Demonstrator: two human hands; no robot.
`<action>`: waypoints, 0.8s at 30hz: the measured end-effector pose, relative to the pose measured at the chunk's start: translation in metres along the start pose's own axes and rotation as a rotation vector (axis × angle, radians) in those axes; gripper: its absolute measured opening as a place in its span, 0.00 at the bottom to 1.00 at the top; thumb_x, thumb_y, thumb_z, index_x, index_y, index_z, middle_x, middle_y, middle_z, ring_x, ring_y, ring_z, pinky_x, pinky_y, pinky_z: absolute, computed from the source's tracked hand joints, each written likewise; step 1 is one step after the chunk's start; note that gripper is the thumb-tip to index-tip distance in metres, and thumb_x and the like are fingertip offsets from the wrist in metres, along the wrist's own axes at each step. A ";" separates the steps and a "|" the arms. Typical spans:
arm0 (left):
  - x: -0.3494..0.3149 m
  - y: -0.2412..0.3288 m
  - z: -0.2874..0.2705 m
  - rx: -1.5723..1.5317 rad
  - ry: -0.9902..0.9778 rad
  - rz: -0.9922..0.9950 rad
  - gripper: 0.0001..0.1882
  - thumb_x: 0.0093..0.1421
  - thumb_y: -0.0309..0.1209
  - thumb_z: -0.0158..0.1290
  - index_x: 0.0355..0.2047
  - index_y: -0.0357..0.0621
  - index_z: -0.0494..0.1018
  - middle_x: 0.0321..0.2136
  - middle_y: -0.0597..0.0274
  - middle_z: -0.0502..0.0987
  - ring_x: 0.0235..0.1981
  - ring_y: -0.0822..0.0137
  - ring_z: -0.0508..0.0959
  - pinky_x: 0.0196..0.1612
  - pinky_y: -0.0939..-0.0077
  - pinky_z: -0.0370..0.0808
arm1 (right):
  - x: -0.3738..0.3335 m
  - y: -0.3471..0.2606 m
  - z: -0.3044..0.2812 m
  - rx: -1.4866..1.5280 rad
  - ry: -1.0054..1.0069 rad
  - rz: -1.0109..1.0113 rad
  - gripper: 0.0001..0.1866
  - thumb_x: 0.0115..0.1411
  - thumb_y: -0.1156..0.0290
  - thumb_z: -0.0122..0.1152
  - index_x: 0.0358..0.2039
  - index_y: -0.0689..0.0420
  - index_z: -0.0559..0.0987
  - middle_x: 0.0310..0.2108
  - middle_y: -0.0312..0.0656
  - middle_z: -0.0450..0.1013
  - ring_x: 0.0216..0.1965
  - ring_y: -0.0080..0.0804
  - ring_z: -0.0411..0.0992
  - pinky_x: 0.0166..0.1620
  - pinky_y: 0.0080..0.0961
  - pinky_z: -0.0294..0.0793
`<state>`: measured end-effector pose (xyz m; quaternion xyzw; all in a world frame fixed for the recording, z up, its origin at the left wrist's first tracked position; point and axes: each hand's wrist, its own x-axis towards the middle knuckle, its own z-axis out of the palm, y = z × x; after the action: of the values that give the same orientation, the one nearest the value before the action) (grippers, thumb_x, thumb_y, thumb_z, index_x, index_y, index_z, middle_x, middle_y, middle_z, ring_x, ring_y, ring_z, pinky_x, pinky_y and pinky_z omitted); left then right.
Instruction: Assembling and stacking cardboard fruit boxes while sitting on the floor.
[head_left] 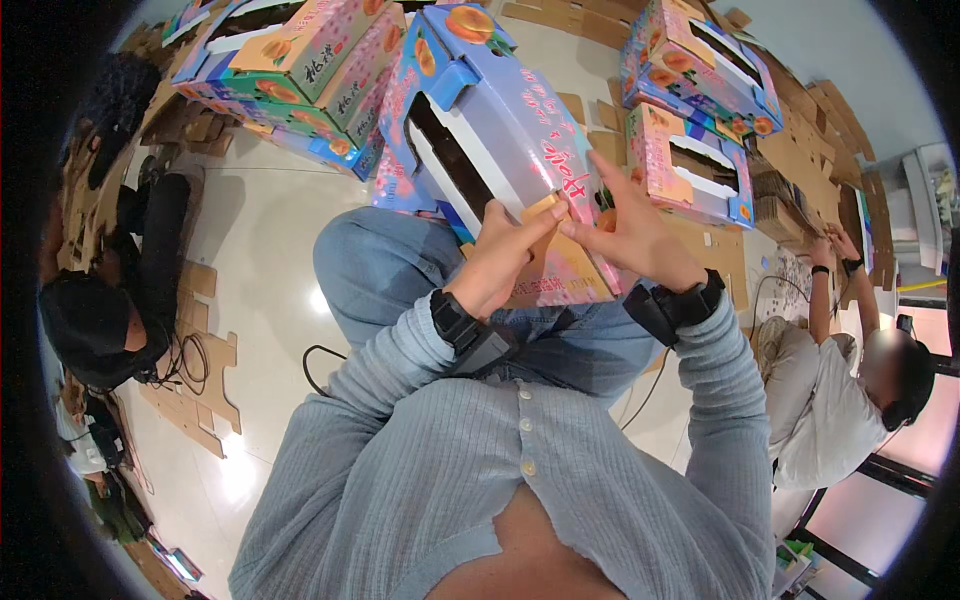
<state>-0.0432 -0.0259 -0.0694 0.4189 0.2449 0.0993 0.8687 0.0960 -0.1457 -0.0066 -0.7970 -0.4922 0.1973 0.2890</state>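
Note:
A colourful cardboard carton [515,140] with peach pictures and a white-edged oblong opening lies tilted across my lap. My left hand [503,255] is closed on the carton's near end, its thumb and forefinger pressing a small orange-yellow flap [541,208]. Against the right side of that same end rests my right hand [640,235], its fingers stretched apart along the printed side and its thumb close to the left fingertips. The undersides of the left fingers are partly hidden.
Similar cartons [330,75] are stacked at the far left, and more cartons [690,160] stand at the far right. A co-worker [835,400] handles flat cardboard [785,205] on the right; another person [100,325] sits on the left. Cardboard pieces [195,400] and cables [190,365] lie on the floor.

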 end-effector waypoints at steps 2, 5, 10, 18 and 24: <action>-0.002 0.001 0.002 0.022 0.074 -0.037 0.29 0.61 0.42 0.56 0.54 0.39 0.57 0.49 0.60 0.67 0.50 0.70 0.68 0.51 0.72 0.66 | 0.001 0.002 -0.003 0.078 -0.035 0.035 0.49 0.53 0.51 0.66 0.63 0.68 0.53 0.57 0.60 0.60 0.48 0.42 0.65 0.51 0.33 0.66; -0.002 0.004 -0.001 0.037 0.013 -0.032 0.31 0.61 0.42 0.56 0.54 0.38 0.55 0.50 0.59 0.66 0.51 0.68 0.68 0.52 0.70 0.67 | 0.005 0.000 -0.001 0.174 -0.055 0.059 0.48 0.55 0.56 0.66 0.65 0.65 0.50 0.54 0.54 0.62 0.31 0.25 0.69 0.33 0.24 0.70; -0.003 0.008 -0.008 -0.061 -0.063 -0.049 0.29 0.62 0.41 0.55 0.54 0.39 0.56 0.51 0.58 0.66 0.53 0.67 0.68 0.54 0.68 0.67 | 0.012 -0.011 -0.003 0.206 -0.054 0.097 0.49 0.55 0.58 0.66 0.66 0.64 0.47 0.40 0.46 0.69 0.19 0.19 0.65 0.19 0.19 0.63; -0.001 0.009 -0.009 -0.104 -0.104 -0.048 0.27 0.62 0.34 0.55 0.53 0.37 0.55 0.52 0.53 0.65 0.54 0.61 0.69 0.55 0.65 0.70 | 0.008 -0.015 -0.001 0.208 -0.041 0.223 0.49 0.52 0.55 0.67 0.63 0.70 0.51 0.58 0.61 0.61 0.55 0.45 0.66 0.57 0.36 0.63; 0.022 0.011 -0.011 -0.213 -0.129 -0.071 0.21 0.63 0.35 0.53 0.51 0.39 0.62 0.46 0.59 0.71 0.52 0.66 0.70 0.53 0.69 0.70 | 0.009 0.013 0.006 -0.179 0.099 0.064 0.35 0.62 0.55 0.56 0.63 0.61 0.58 0.60 0.53 0.59 0.54 0.35 0.65 0.55 0.30 0.65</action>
<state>-0.0295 -0.0030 -0.0740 0.3209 0.1911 0.0666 0.9252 0.1049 -0.1408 -0.0199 -0.8438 -0.4673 0.1222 0.2339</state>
